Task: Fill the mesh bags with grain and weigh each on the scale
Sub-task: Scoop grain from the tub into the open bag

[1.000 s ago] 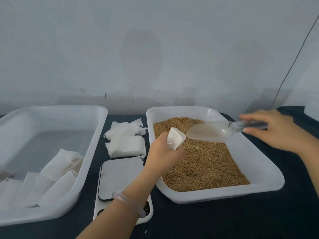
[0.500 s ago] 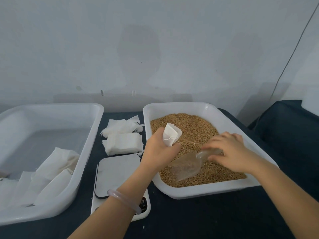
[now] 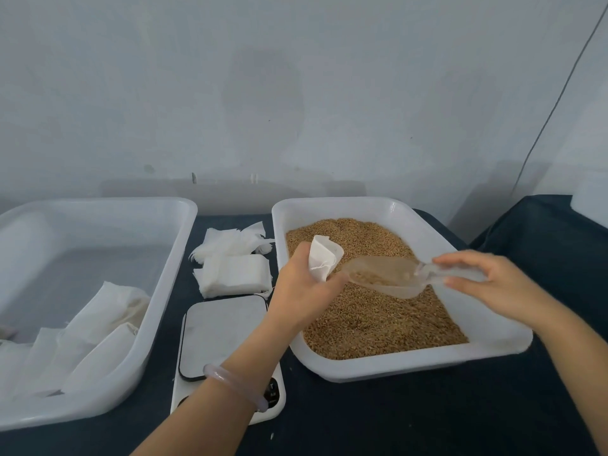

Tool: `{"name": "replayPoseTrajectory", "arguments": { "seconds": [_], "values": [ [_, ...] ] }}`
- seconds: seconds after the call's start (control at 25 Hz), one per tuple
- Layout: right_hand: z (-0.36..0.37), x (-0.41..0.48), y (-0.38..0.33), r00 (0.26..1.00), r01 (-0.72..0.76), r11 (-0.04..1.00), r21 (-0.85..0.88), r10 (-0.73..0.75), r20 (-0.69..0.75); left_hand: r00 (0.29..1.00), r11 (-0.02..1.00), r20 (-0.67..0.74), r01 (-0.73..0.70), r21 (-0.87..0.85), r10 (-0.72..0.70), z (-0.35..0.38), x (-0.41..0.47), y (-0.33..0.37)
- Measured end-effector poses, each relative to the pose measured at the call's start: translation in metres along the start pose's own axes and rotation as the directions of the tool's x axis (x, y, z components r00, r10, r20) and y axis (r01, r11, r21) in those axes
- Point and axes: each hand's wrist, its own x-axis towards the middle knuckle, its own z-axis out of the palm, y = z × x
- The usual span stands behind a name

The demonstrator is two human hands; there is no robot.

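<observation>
Your left hand point(image 3: 304, 289) is gripping an open mesh bag point(image 3: 324, 258) over the grain tray point(image 3: 394, 368); at the bag's three o'clock, your right hand point(image 3: 498, 287) is pinching a part-filled scoop point(image 3: 385, 276)

A table point(image 3: 394, 422) under dark cloth carries two white tubs, a left tub point(image 3: 166, 291) and a right tub point(image 3: 378, 370). Between them a scale point(image 3: 223, 330) sits near the front, with a pile of bags point(image 3: 235, 274) just behind it.
</observation>
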Motion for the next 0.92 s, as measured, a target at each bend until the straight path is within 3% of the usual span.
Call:
{"name": "replayPoseTrajectory", "arguments": {
  "seconds": [0.24,0.36,0.56,0.92],
  "values": [
    [-0.053,0.012,-0.034,0.993,0.044,0.998,-0.054,-0.049,-0.105,0.998,0.962,0.045,-0.047,0.269,0.036,0.003,0.003,-0.002],
    [-0.063,0.018,-0.057,0.984,0.131,0.965,-0.228,-0.155,-0.089,0.996,0.936,0.071,-0.069,0.345,0.048,0.005,0.004,-0.002],
    [-0.057,0.023,-0.081,0.949,0.168,0.8,-0.576,-0.29,-0.125,0.996,0.923,0.085,-0.07,0.379,0.04,0.005,0.004,-0.002],
    [-0.049,0.021,-0.096,0.904,0.259,0.719,-0.645,-0.416,-0.101,0.994,0.928,0.097,-0.085,0.363,0.053,0.005,0.005,-0.003]
  ]
}}
